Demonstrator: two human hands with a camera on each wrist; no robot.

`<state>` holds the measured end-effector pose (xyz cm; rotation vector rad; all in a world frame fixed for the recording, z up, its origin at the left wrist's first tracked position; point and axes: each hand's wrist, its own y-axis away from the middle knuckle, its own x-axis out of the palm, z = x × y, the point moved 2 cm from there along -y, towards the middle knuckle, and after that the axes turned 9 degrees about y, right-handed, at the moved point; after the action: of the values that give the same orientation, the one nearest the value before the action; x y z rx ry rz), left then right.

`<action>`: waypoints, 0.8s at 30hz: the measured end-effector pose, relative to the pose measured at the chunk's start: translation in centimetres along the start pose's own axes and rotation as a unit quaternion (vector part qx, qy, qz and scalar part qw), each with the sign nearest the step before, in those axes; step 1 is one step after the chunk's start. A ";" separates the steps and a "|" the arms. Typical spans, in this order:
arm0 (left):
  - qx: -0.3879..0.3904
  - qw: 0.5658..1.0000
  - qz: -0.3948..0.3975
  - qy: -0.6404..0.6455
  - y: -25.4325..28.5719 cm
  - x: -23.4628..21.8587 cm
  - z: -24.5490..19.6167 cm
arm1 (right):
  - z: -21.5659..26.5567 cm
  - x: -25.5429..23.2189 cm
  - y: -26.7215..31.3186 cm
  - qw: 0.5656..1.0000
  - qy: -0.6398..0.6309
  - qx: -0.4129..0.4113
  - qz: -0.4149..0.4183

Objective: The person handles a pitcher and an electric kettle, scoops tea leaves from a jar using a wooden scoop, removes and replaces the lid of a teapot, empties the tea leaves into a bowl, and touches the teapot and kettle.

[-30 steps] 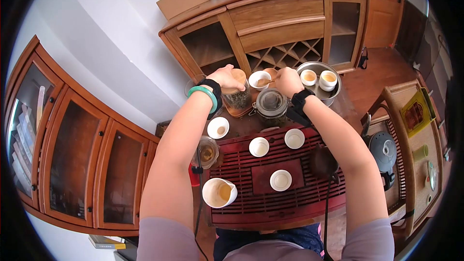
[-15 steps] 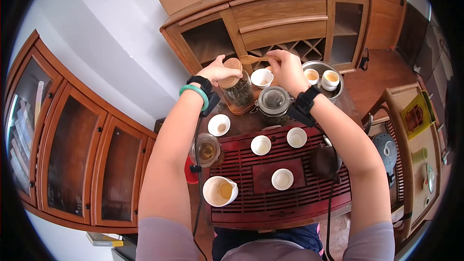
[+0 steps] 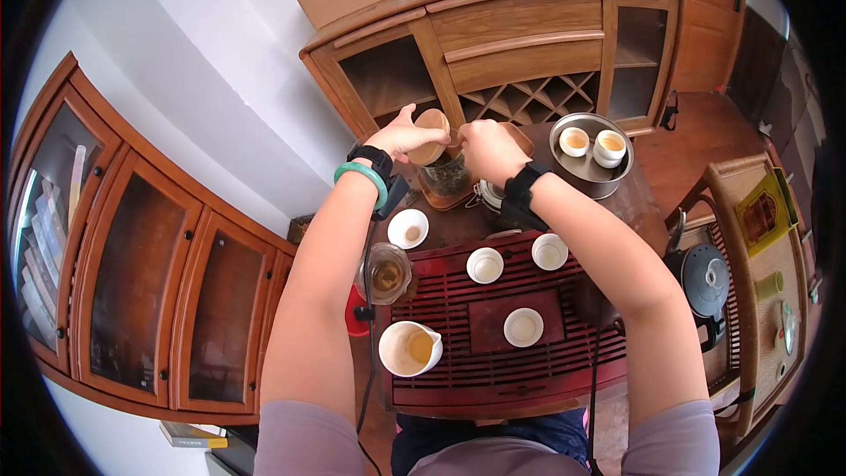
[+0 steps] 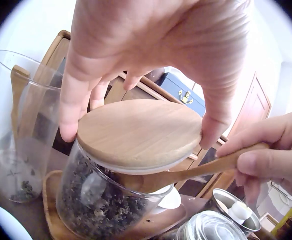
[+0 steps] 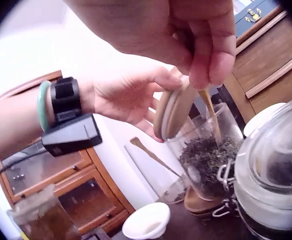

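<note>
My left hand (image 3: pixel 404 136) grips the round wooden lid (image 4: pixel 141 134) by its edges, tilted over the mouth of a glass jar (image 4: pixel 93 200) of dark dried leaves. My right hand (image 3: pixel 493 154) pinches the handle of a wooden scoop (image 4: pixel 198 170); in the right wrist view the scoop (image 5: pixel 213 120) reaches down into the jar to the leaves (image 5: pixel 206 155). The jar stands on a wooden tray (image 4: pixel 51 195). Beside it is a clamp-lid glass jar (image 5: pixel 271 200), partly hidden by my right wrist in the head view.
A red slatted tea tray (image 3: pixel 441 392) holds several white cups and a white pitcher (image 3: pixel 397 353). Left of it are a glass vessel (image 3: pixel 386 275) and a white cup (image 3: pixel 408 229). A metal bowl (image 3: pixel 592 178) with cups stands at right. Another glass container (image 4: pixel 36 115) holds a wooden tool.
My right hand has moved left and down, bringing the scoop from above the white bowl into the leaf jar. My left hand has lifted and tilted the lid off the jar's mouth.
</note>
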<state>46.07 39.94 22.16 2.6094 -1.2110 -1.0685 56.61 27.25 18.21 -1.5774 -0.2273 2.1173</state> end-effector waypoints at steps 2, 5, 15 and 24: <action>0.001 1.000 0.003 0.002 0.1 0.1 0.2 | 0.0 -0.6 -0.1 0.999 -0.043 0.016 -0.003; 0.005 1.000 -0.002 -0.004 0.1 0.2 0.0 | -0.4 -0.5 0.0 0.989 -0.130 0.077 0.000; 0.010 0.998 0.001 0.054 -0.5 -0.6 0.5 | -1.2 1.2 1.0 0.851 -0.440 0.274 0.083; 0.026 0.997 0.016 0.069 -0.4 -0.8 0.6 | -3.4 0.9 2.5 0.790 -0.517 0.325 0.048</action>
<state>45.56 40.89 22.02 2.6420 -1.2622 -0.8461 58.92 24.97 15.35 0.0515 0.2329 2.5209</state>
